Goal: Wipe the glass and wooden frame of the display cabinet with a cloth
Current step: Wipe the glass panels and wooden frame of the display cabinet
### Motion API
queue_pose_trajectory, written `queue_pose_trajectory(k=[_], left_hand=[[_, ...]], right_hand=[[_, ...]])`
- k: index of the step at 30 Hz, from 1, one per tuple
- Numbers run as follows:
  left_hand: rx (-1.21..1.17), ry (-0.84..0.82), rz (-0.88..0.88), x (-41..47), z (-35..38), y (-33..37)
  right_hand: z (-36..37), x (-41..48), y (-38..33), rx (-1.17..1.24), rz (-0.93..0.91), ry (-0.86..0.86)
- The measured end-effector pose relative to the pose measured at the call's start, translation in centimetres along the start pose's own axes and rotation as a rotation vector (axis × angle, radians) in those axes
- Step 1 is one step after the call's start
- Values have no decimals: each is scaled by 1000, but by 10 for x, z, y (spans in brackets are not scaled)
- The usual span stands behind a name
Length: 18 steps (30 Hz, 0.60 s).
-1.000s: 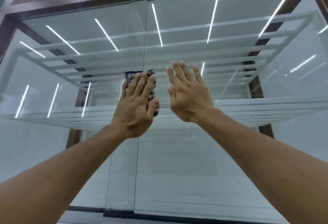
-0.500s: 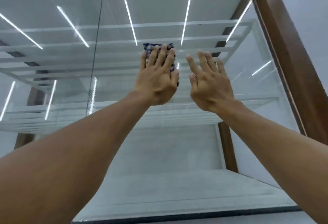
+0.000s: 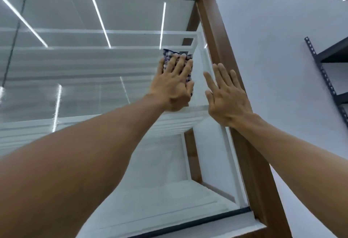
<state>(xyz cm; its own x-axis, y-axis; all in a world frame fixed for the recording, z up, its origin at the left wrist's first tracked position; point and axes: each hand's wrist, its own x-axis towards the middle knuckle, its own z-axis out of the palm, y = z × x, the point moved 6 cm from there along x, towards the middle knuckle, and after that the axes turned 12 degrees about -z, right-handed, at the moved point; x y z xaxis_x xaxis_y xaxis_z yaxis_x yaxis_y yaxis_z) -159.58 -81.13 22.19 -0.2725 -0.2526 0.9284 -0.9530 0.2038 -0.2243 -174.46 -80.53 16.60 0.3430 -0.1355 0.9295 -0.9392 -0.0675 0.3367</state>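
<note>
Glass [image 3: 81, 72] fills the left and centre of the view, streaked with reflected strip lights, with white shelves [image 3: 94, 32] behind it. From the lower left a bare forearm rises to the left hand [image 3: 173, 85], just right of centre. It lies flat on the pane and presses a blue-and-white checked cloth [image 3: 168, 54] against it. Its fingers are straight and slightly apart, and the cloth shows above the fingertips and beside the thumb. Just to the right, the right hand [image 3: 226, 98] is held up flat, holding nothing, fingers straight and spread. Its outer fingers overlap the brown wood frame [image 3: 211, 23], which slants from top centre to lower right. Whether that palm touches the glass cannot be told. Right of the frame is a white wall [image 3: 273, 58], with a dark metal rack [image 3: 320, 68] at the far right edge.
</note>
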Motion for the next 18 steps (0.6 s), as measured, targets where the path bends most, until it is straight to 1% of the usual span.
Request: queue_pose_trajectory(k=[5, 9, 11, 15, 17, 18], left_hand=[[-3, -3, 59, 6, 11, 50], [25, -9, 91, -1, 22, 74], [11, -16, 118, -7, 23, 75], [40, -5, 237, -26, 27, 66], [56, 1, 228, -26, 25, 59], [53, 1, 193, -23, 23, 58]], right_hand=[[4, -17, 10, 133, -6, 92], [1, -21, 14, 243, 50, 184], [0, -24, 14, 266, 45, 194], [-1, -28, 13, 281, 33, 182], [0, -30, 11, 270, 30, 174], [0, -31, 11, 259, 25, 163]])
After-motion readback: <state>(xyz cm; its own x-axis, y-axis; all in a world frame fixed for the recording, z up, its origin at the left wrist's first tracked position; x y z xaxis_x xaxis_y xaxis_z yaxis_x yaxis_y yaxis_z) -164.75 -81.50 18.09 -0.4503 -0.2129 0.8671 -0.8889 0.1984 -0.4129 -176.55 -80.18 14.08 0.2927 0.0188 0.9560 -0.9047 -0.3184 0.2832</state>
